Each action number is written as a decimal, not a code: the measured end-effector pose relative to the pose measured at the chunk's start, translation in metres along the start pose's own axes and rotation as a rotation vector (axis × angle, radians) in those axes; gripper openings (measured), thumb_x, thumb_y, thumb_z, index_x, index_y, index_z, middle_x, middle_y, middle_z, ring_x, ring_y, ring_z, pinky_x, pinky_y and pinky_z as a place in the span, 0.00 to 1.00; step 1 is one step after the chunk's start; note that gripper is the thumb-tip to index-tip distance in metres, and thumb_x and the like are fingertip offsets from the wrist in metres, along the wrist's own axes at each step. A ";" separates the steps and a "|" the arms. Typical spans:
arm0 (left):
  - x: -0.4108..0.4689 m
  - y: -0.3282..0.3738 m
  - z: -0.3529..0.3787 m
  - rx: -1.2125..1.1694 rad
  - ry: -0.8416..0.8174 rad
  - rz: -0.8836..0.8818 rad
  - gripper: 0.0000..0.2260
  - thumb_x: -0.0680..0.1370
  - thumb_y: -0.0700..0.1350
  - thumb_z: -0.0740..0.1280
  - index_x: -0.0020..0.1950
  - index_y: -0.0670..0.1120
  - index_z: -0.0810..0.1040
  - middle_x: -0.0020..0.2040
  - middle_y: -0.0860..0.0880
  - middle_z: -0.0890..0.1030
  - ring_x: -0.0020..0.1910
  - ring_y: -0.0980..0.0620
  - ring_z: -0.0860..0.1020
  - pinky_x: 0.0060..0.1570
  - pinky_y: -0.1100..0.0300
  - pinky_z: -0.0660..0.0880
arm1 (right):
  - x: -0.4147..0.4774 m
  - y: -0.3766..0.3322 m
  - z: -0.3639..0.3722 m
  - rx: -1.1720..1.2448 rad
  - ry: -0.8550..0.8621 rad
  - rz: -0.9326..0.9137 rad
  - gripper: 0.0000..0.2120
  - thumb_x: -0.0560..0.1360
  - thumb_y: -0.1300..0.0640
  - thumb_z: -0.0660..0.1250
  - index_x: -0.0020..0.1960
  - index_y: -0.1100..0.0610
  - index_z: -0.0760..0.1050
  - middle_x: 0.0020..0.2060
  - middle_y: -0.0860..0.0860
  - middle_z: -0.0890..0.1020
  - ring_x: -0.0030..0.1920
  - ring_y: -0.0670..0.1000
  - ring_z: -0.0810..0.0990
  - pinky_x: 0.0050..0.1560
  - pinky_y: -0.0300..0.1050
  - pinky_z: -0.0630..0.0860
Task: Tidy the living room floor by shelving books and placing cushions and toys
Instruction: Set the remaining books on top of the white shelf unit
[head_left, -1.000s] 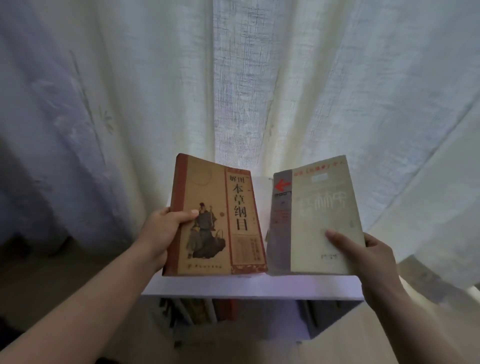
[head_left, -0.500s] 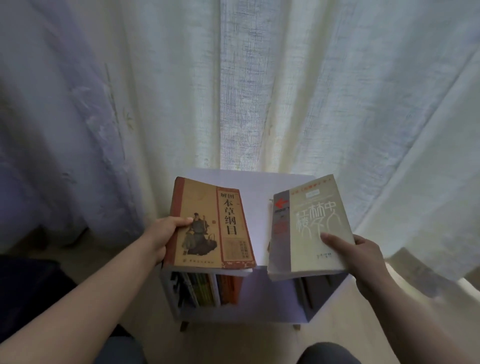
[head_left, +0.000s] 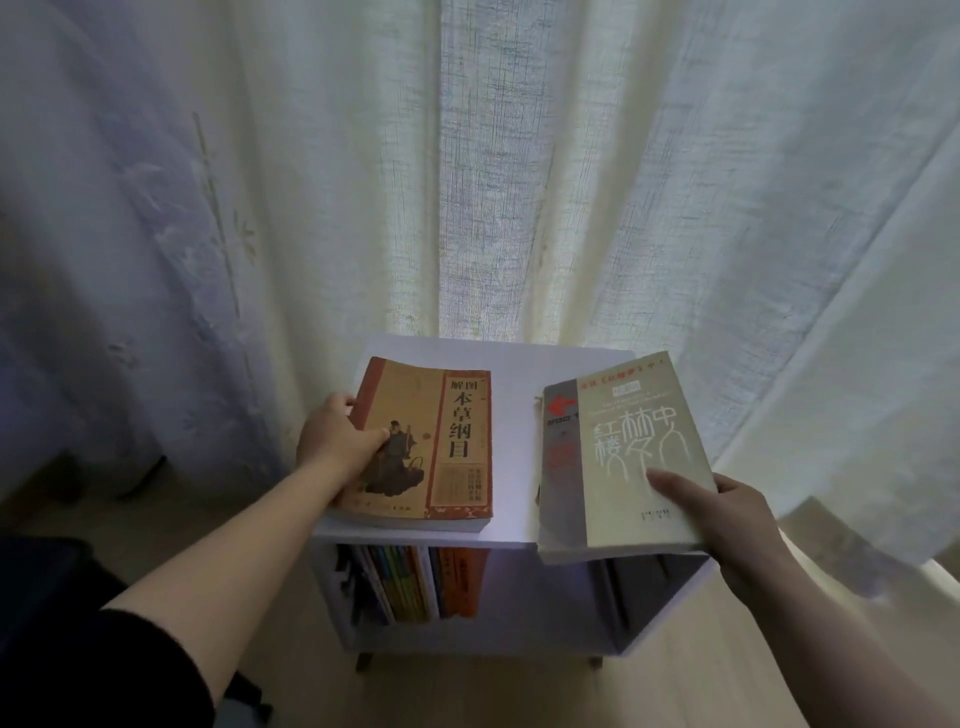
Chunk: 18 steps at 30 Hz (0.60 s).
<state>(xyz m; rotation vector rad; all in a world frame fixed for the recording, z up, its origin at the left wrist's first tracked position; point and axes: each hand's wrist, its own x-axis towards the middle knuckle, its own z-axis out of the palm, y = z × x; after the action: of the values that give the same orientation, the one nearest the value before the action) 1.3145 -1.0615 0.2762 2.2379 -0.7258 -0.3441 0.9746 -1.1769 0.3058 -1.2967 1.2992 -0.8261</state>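
Note:
A small white bookshelf (head_left: 514, 358) stands against the curtain. My left hand (head_left: 336, 444) grips the spine edge of a thick brown-and-tan book (head_left: 441, 447), which lies low over the left part of the shelf top; contact with the top is unclear. My right hand (head_left: 727, 512) holds a grey-and-cream book (head_left: 618, 457) by its lower right corner, thumb on the cover, above the shelf's right front corner. Several colourful books (head_left: 415, 582) stand upright in the left of the compartment below.
Pale sheer curtains (head_left: 519, 166) hang right behind the shelf and to both sides. The floor (head_left: 717, 654) is light wood. A few dark books lean at the right end of the compartment (head_left: 618, 587), with an open gap in its middle.
Both books have come down from chest height to the shelf top. The brown book has tipped nearly flat over the left side, and the grey book has lowered over the right front corner.

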 end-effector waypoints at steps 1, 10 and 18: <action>-0.004 0.003 0.001 0.100 0.056 0.092 0.17 0.73 0.47 0.72 0.58 0.44 0.73 0.50 0.52 0.75 0.47 0.51 0.76 0.39 0.60 0.72 | 0.003 0.001 0.001 -0.001 -0.002 0.005 0.11 0.68 0.57 0.76 0.45 0.63 0.81 0.39 0.57 0.84 0.37 0.54 0.82 0.38 0.45 0.77; -0.043 0.014 0.005 0.124 0.073 0.365 0.15 0.76 0.45 0.68 0.62 0.46 0.73 0.59 0.49 0.75 0.53 0.53 0.75 0.48 0.61 0.76 | 0.037 0.012 0.011 -0.040 -0.012 0.070 0.11 0.68 0.55 0.77 0.43 0.61 0.81 0.42 0.58 0.85 0.44 0.58 0.84 0.51 0.53 0.80; -0.085 0.028 0.013 0.029 -0.011 0.473 0.13 0.76 0.46 0.69 0.59 0.51 0.73 0.60 0.55 0.74 0.56 0.55 0.75 0.48 0.61 0.80 | 0.050 0.024 0.005 -0.394 0.080 0.012 0.15 0.69 0.48 0.74 0.46 0.59 0.80 0.43 0.53 0.83 0.46 0.55 0.81 0.46 0.48 0.75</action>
<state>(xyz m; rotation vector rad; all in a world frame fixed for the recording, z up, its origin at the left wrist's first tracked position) 1.2290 -1.0338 0.2891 2.0106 -1.2362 -0.1116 0.9819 -1.2200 0.2716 -1.5723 1.5869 -0.6363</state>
